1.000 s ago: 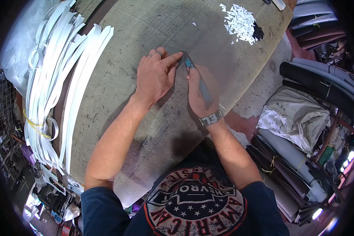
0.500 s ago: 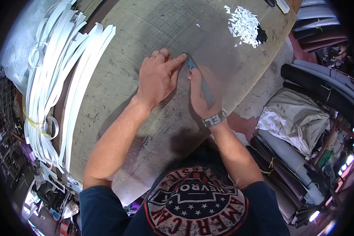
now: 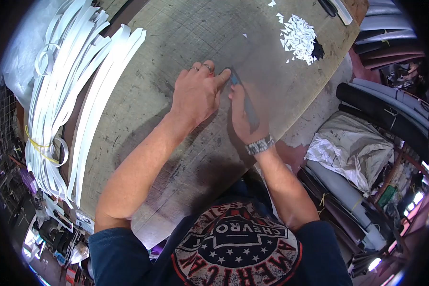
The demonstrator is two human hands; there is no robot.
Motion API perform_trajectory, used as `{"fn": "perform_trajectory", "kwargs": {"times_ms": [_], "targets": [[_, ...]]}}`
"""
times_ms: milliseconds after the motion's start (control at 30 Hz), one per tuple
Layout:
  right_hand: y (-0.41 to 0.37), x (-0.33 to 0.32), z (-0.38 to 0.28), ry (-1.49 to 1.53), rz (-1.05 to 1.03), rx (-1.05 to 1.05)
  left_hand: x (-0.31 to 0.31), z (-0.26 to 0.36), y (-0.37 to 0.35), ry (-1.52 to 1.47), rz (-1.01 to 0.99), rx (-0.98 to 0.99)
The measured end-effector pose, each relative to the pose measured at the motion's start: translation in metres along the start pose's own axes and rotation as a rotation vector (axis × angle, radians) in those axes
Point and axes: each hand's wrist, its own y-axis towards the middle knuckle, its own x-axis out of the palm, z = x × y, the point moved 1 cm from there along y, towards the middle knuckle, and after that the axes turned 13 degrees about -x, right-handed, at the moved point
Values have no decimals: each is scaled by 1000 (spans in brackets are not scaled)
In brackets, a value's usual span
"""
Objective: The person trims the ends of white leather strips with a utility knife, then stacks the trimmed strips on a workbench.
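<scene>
My right hand is wrapped round a blue and grey cutter-like tool, its front end pointing away from me. My left hand rests on the worn wooden table, its fingers curled and one fingertip touching the tool's front end. Whatever lies under the left fingers, if anything, is hidden. A blurry patch covers part of the right hand's outer side. The two hands are close together but apart at the palms.
Long white strips and a bundle tied with yellow string lie at the left. Small white triangular pieces are heaped at the upper right, beside a black scrap. Rolls of material stand beyond the table's right edge.
The view has shifted slightly. Both hands keep nearly the same place on the table, and the tool is still in my right hand, with its front end a little more covered by my left fingertip.
</scene>
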Motion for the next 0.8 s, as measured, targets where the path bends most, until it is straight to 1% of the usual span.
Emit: {"fn": "perform_trajectory", "kwargs": {"times_ms": [67, 167, 200, 300, 333, 433, 533, 567, 633, 700, 733, 800], "targets": [[8, -3, 2, -47, -10, -31, 2, 1, -5, -6, -6, -6], [7, -14, -12, 97, -17, 81, -1, 6, -3, -9, 7, 2], [0, -13, -17, 72, -14, 104, 0, 6, -2, -2, -2, 1], [-5, 0, -10, 44, 32, 82, 4, -1, -3, -7, 21, 9], [-1, -2, -5, -10, -4, 26, 6, -1, -4, -20, 35, 19], [-5, -6, -6, -9, -22, 91, 6, 2, -5, 0, 34, 18], [-4, 2, -4, -7, 45, 48, 1, 2, -3, 25, -25, 5], [-8, 3, -5, -14, 58, 56, 1, -1, -2, 14, -4, 13], [-22, -4, -12, 2, 20, 82, 1, 3, -4, -28, 23, 27], [-12, -8, -16, 21, 1, 53, 0, 8, -5, -4, -16, 10], [-23, 2, -6, -38, 6, 48, -1, 5, -3, 18, -26, -7], [-9, 8, -4, -15, 15, 41, -1, -1, 0, -1, 10, 14]]}}
